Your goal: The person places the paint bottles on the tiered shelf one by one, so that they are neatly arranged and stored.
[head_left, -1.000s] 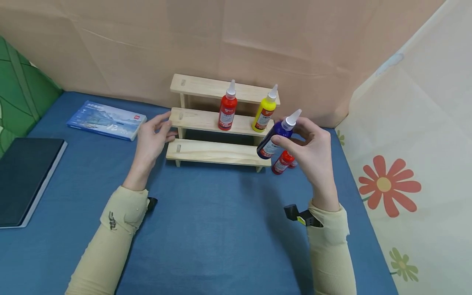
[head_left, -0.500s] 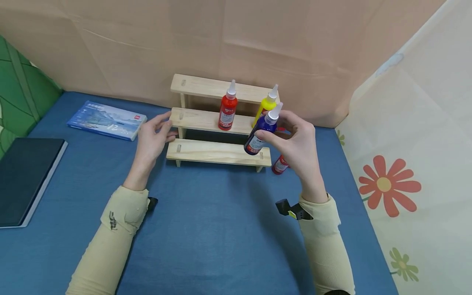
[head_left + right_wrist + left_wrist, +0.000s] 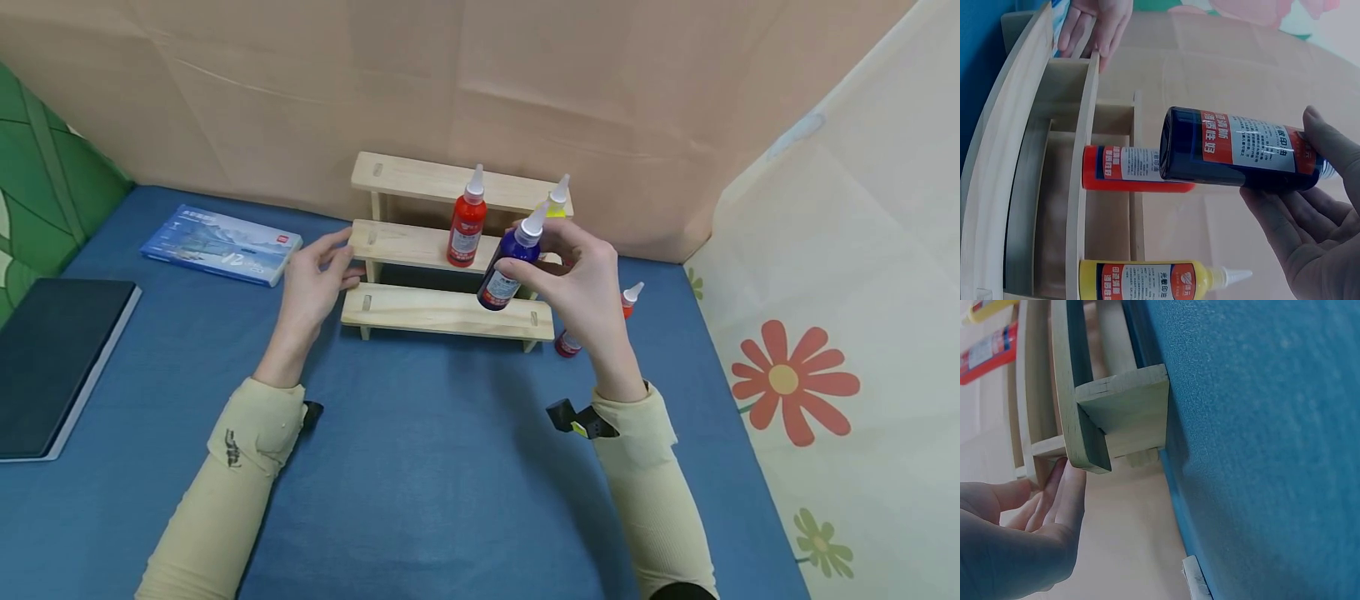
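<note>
My right hand (image 3: 573, 275) grips a dark blue paint bottle (image 3: 507, 268) with a white nozzle, tilted, in the air just in front of the middle step of a three-step wooden rack (image 3: 442, 312). The right wrist view shows the blue bottle (image 3: 1241, 148) held by fingers (image 3: 1285, 225) and thumb. A red bottle (image 3: 466, 220) and a yellow bottle (image 3: 556, 200) stand on the middle step; the yellow one is mostly hidden behind my hand. My left hand (image 3: 315, 279) rests with straight fingers (image 3: 1063, 490) against the rack's left end.
Another red bottle (image 3: 626, 304) stands on the blue cloth right of the rack, behind my wrist. A blue box (image 3: 221, 246) and a dark notebook (image 3: 52, 358) lie at the left. A tan backdrop rises behind and a flowered cloth (image 3: 825, 350) at the right.
My right hand has carried the blue bottle left and up, from beside the rack's right end to in front of its middle step. The left hand has stayed on the rack.
</note>
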`<state>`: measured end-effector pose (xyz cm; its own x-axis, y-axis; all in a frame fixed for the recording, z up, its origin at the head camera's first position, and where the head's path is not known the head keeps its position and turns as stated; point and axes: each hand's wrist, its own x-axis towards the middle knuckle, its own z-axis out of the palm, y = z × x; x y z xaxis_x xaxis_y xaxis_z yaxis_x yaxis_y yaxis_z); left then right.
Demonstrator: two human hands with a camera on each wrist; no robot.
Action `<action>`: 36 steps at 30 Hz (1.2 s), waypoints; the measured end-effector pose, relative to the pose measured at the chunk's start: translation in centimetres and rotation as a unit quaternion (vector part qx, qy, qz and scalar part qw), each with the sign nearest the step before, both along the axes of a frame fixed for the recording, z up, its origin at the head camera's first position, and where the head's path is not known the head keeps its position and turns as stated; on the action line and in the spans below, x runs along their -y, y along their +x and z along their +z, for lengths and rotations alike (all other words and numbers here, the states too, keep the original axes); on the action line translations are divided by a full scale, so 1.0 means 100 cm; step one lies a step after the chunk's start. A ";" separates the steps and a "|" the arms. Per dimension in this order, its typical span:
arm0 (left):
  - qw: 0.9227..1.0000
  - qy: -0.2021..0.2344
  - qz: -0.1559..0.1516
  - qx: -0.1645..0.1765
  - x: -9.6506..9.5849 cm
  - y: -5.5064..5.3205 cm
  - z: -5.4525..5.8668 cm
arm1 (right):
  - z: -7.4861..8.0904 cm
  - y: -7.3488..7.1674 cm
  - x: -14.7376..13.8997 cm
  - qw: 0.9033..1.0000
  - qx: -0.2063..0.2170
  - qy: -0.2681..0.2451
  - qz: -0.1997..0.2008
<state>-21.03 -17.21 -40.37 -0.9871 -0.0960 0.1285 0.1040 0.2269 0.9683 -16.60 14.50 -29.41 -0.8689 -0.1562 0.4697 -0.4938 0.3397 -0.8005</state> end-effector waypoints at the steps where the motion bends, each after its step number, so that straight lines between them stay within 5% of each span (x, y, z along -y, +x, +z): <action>1: 1.000 0.001 0.000 0.000 0.000 0.000 0.000 | 0.000 -0.001 0.001 1.000 -0.001 -0.001 0.001; 13: 1.000 0.002 0.005 0.001 0.000 0.000 0.002 | 0.003 -0.007 0.020 1.000 0.000 0.029 -0.006; 36: 1.000 0.007 0.001 -0.002 0.000 0.000 -0.001 | 0.006 -0.016 0.049 1.000 0.014 0.010 0.023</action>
<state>-21.03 -17.17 -40.43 -0.9865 -0.0993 0.1305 0.1069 0.2136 0.9710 -18.25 9.65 -28.84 -0.8734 -0.2051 0.4418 -0.4867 0.3330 -0.8076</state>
